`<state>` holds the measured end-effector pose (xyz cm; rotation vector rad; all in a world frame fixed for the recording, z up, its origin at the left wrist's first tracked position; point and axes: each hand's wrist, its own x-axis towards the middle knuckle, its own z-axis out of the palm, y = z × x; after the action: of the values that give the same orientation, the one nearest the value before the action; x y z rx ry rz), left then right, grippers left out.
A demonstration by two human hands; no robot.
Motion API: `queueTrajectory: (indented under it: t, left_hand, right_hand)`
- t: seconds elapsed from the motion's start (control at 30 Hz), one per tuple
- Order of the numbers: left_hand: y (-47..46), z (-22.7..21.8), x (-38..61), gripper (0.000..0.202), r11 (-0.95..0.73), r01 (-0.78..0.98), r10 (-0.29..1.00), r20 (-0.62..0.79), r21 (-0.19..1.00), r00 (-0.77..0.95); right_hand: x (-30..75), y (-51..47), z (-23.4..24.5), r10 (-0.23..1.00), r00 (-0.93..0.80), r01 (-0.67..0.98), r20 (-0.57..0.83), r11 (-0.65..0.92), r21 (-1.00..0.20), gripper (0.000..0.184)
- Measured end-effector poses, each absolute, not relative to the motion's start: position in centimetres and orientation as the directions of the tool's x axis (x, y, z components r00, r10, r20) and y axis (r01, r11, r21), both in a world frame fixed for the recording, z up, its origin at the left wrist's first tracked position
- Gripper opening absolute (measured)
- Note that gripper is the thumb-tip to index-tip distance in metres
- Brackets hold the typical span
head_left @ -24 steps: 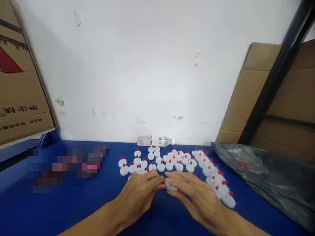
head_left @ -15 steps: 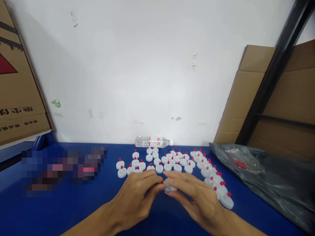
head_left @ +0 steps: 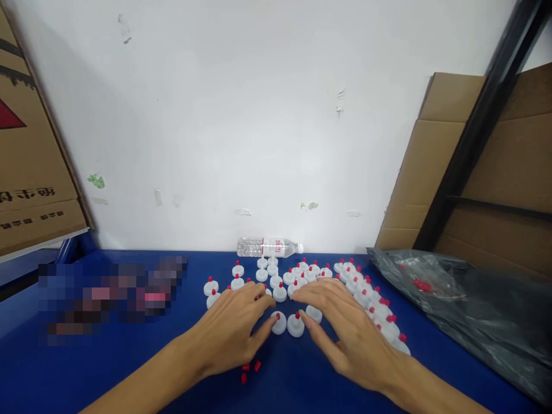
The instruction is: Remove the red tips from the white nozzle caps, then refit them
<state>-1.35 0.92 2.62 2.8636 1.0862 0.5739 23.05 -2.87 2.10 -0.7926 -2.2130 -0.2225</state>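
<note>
On the blue table stand several round white caps with narrow spouts, most with a small red tip. My left hand (head_left: 237, 325) is open, thumb apart from the fingers, its thumb tip beside a red-tipped white cap (head_left: 278, 325). Nearest my open right hand (head_left: 345, 325) is another red-tipped white cap (head_left: 295, 326), close to the thumb tip; I cannot tell whether they touch. A third white cap (head_left: 314, 314) lies partly hidden behind the right hand. Below my left hand lie a few loose red tips (head_left: 257, 365). Both hands cover parts of the group.
A clear plastic bottle (head_left: 271, 248) lies on its side against the wall. Rows of capped white pieces (head_left: 364, 298) stretch to the right. A dark plastic bag (head_left: 487, 305) with a clear bag of red pieces (head_left: 422, 284) lies on the right. Cardboard boxes (head_left: 38, 144) flank the table.
My hands have moved apart, and the white cap between them has been let go onto the table. The loose red tips beneath my left hand have come into view.
</note>
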Motion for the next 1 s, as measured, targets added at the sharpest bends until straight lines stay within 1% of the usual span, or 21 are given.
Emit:
queueTrajectory:
  t: [0.1,0.17,0.23,0.33,0.43,0.57,0.67,0.73,0.8,0.87,0.93,1.0]
  left_hand:
    - [0.4,4.0,-1.9,0.019,-0.733,0.64,0.675,0.356,0.228,0.646]
    - [0.1,5.2,-2.3,0.018,-0.728,0.626,0.684,0.367,0.279,0.631]
    - [-0.1,5.9,-2.6,0.018,-0.728,0.621,0.683,0.377,0.289,0.625]
    - [0.2,6.0,-2.9,0.021,-0.722,0.644,0.685,0.392,0.254,0.614]
    - [1.6,5.7,-2.9,0.025,-0.706,0.685,0.688,0.397,0.177,0.607]
    - [5.3,5.9,-2.2,0.031,-0.618,0.784,0.752,0.336,0.057,0.568]
    - [8.6,6.2,-1.2,0.024,-0.611,0.791,0.763,0.28,0.016,0.583]
    - [10.5,6.3,-0.4,0.015,-0.609,0.793,0.775,0.219,0.012,0.592]
    - [11.7,6.2,0.2,0.017,-0.61,0.792,0.784,0.16,0.021,0.6]
    - [12.3,6.2,0.5,0.021,-0.611,0.791,0.788,0.129,0.039,0.602]
    - [12.1,6.7,0.5,0.017,-0.608,0.791,0.79,0.146,0.064,0.596]
    - [11.1,7.5,0.3,0.015,-0.607,0.788,0.788,0.204,0.099,0.581]
  right_hand:
    - [22.7,-3.0,2.0,0.459,-0.557,0.567,0.692,0.819,-0.087,0.029]
    - [22.6,-3.2,2.0,0.454,-0.571,0.549,0.684,0.83,-0.093,0.026]
    - [22.5,-3.3,1.8,0.452,-0.565,0.545,0.69,0.832,-0.099,0.023]
    - [22.3,-3.5,1.7,0.439,-0.533,0.551,0.723,0.829,-0.097,0.023]
    - [22.0,-3.9,1.9,0.425,-0.513,0.552,0.746,0.829,-0.093,0.025]
    - [21.5,-4.5,1.8,0.405,-0.545,0.544,0.734,0.837,-0.058,0.024]
    - [21.3,-4.7,1.4,0.393,-0.57,0.532,0.722,0.846,-0.04,0.022]
    - [21.2,-4.7,1.3,0.392,-0.577,0.53,0.716,0.847,-0.037,0.021]
    - [21.3,-4.7,1.4,0.393,-0.585,0.53,0.709,0.847,-0.033,0.021]
    - [21.4,-4.7,1.7,0.395,-0.595,0.53,0.7,0.847,-0.027,0.023]
    - [21.7,-4.6,2.0,0.407,-0.576,0.546,0.709,0.837,-0.037,0.025]
    - [21.9,-4.4,2.2,0.441,-0.525,0.584,0.728,0.809,-0.069,0.026]
